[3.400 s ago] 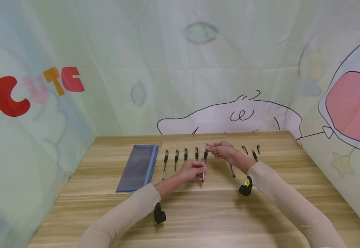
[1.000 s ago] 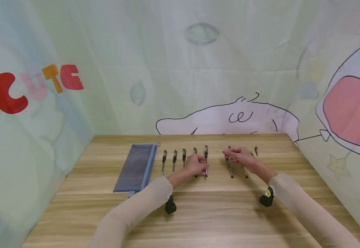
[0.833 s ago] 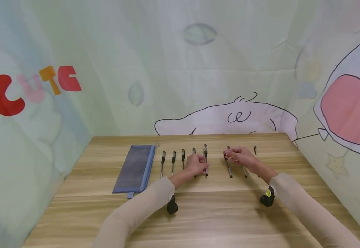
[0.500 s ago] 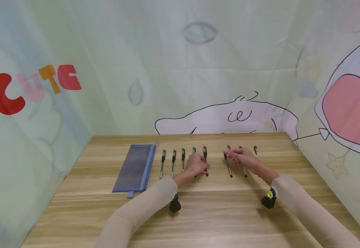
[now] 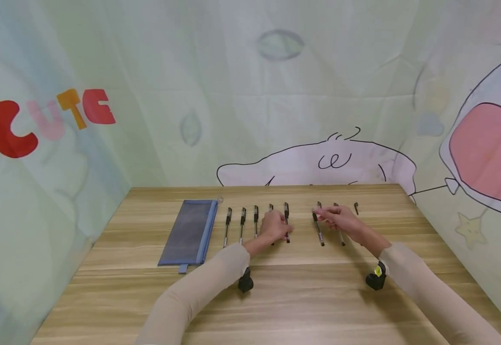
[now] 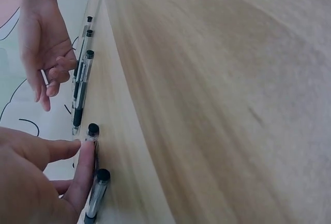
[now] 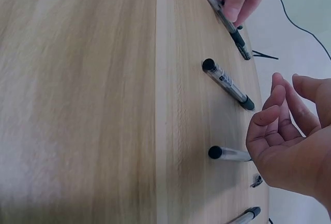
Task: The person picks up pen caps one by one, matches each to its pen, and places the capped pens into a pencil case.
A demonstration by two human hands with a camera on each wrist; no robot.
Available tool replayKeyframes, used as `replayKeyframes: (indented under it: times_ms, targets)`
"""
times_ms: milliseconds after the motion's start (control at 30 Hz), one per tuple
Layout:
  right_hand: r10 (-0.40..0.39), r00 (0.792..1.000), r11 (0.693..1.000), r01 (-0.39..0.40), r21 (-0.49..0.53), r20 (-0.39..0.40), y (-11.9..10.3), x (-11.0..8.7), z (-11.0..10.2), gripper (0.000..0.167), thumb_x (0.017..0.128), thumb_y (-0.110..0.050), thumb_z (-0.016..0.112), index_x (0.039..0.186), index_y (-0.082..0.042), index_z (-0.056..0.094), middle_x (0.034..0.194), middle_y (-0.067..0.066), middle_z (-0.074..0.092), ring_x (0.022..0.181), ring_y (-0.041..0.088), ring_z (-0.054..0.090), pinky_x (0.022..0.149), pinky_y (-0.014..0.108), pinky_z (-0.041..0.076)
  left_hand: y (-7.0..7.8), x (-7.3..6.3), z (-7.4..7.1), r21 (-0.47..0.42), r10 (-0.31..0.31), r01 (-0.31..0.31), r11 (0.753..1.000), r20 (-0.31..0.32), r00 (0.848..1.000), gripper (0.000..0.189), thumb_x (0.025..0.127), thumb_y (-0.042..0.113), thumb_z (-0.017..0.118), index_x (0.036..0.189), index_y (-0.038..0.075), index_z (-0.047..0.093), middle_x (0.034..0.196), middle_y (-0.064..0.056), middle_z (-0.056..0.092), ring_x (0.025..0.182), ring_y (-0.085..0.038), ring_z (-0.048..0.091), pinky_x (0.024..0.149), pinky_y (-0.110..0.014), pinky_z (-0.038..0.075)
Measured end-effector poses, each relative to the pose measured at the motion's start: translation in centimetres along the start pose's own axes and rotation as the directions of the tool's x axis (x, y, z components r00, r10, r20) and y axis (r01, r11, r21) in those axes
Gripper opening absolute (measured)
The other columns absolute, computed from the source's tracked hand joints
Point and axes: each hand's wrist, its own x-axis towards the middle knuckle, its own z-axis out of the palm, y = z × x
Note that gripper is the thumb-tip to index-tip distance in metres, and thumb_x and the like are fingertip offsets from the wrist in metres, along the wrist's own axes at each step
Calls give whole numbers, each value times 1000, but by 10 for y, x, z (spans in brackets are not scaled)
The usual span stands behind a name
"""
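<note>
My left hand (image 5: 273,226) pinches the lower part of a black-capped pen (image 5: 286,211) lying on the table, the rightmost of a row of similar pens. In the left wrist view its index finger lies along that pen (image 6: 93,129). My right hand (image 5: 341,220) hovers over the group on the right, fingers loosely bent. As the right wrist view shows, nothing is between those fingers (image 7: 271,115). Beneath and beside it lie a pen (image 5: 319,232), another pen (image 5: 341,238) partly covered by the hand, and a third pen (image 7: 249,215) at the lower edge of the right wrist view.
A blue-edged mesh pouch (image 5: 185,232) lies flat at the left. Between it and my left hand are several aligned pens (image 5: 242,225). One loose black pen cap (image 5: 355,208) sits at the back right. The wooden table (image 5: 297,302) ends at a printed cloth backdrop (image 5: 168,143).
Both hands held the pen at 3.4 seconds ago, the right at its cap; it has since been laid in the row. The right hand moved right. Lately the pen's lower end shifted slightly.
</note>
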Motion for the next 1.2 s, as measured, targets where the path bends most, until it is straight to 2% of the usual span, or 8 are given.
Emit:
replayKeyframes:
  times_ms: [100, 267, 533, 633, 733, 833, 1000, 1200]
  targets:
    - [1, 1000, 1000, -1, 7, -2, 3, -2, -4, 46, 104, -33, 61, 132, 4, 62, 94, -6, 68, 76, 7, 51, 66, 23, 45, 1, 1, 0, -8, 56, -57, 998, -37, 998, 13, 88, 5, 78, 88, -7, 73, 72, -14, 74, 53, -16, 70, 55, -21, 58]
    - [-12, 1000, 1000, 12, 12, -10, 9, -5, -11, 43, 104, -31, 60, 127, 5, 64, 90, -8, 69, 75, 5, 51, 64, 21, 44, 8, 4, 4, -74, 126, -128, 989, -27, 992, 35, 89, 4, 77, 119, -11, 69, 93, -19, 77, 67, -21, 74, 67, -27, 63]
    - [-11, 1000, 999, 11, 32, -23, 13, -12, -22, 44, 105, -28, 60, 130, 9, 62, 89, -9, 70, 73, 3, 51, 64, 20, 45, 22, 8, 31, -183, 38, -22, 983, 84, 996, 39, 86, 1, 79, 121, -11, 67, 99, -19, 76, 70, -23, 76, 60, -20, 60]
    - [6, 999, 1000, -6, 13, -34, 14, -16, -26, 46, 105, -30, 60, 130, 8, 62, 89, -10, 69, 73, 3, 50, 65, 21, 45, 28, 11, 44, -171, 37, -24, 985, 77, 996, 36, 84, 4, 82, 115, -11, 69, 94, -18, 77, 65, -20, 75, 57, -18, 58]
    - [25, 998, 1000, -25, 2, -49, 14, -20, -29, 47, 105, -32, 60, 130, 7, 62, 90, -10, 71, 74, 4, 51, 65, 22, 45, 32, 14, 56, -112, 32, -27, 993, 51, 998, 21, 83, 11, 85, 86, -5, 71, 70, -9, 73, 50, -9, 63, 46, -14, 45]
    - [26, 998, 1000, -26, 5, -49, 14, -23, -31, 44, 105, -30, 58, 130, 7, 63, 90, -10, 72, 74, 3, 53, 65, 21, 46, 38, 16, 65, -30, 27, -27, 999, 25, 999, 45, 81, 17, 87, 55, 7, 52, 45, 1, 52, 38, -4, 43, 37, -17, 29]
    - [33, 997, 999, -31, 24, -66, 14, -25, -33, 39, 105, -27, 58, 127, 4, 66, 91, -10, 72, 75, 1, 56, 64, 20, 47, 47, 19, 72, 78, 22, -23, 997, 20, 1000, 61, 78, 22, 90, 51, 18, 35, 44, 8, 31, 40, -5, 29, 36, -19, 22]
    - [17, 998, 999, -15, 40, -64, 17, -25, -37, 42, 106, -26, 57, 133, 6, 62, 93, -10, 72, 76, 1, 55, 64, 20, 47, 51, 20, 75, 118, -4, 0, 993, 29, 1000, 50, 79, 8, 85, 51, 13, 44, 42, 5, 42, 37, -7, 39, 36, -18, 32]
